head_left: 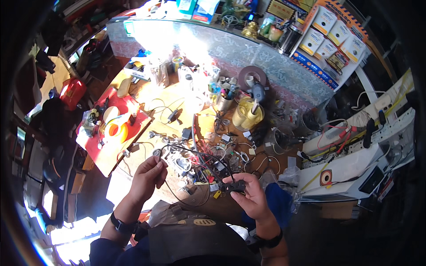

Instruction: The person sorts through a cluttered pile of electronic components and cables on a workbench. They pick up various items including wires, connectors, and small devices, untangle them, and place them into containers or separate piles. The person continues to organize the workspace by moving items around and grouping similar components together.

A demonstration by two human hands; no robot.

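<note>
My left hand (147, 178) is closed in a pinch on a thin black cable (165, 179) over the front of the table. From there the cable loops across to my right hand (250, 197), whose thumb and fingers grip a small black block (235, 188) like a plug or adapter; its exact kind is partly hidden. Beneath and beyond the cable lies a heap of tangled wires, plugs and small parts (217, 162). A black adapter (187, 133) rests at the heap's far side.
On the left is a red board (95, 146) with an orange tape roll (116, 131). Beyond the heap stand a yellowish container (242, 117) and a brown tape roll (252, 76). A white casing (339, 166) with wires fills the right. Strong sunlight washes out the far table.
</note>
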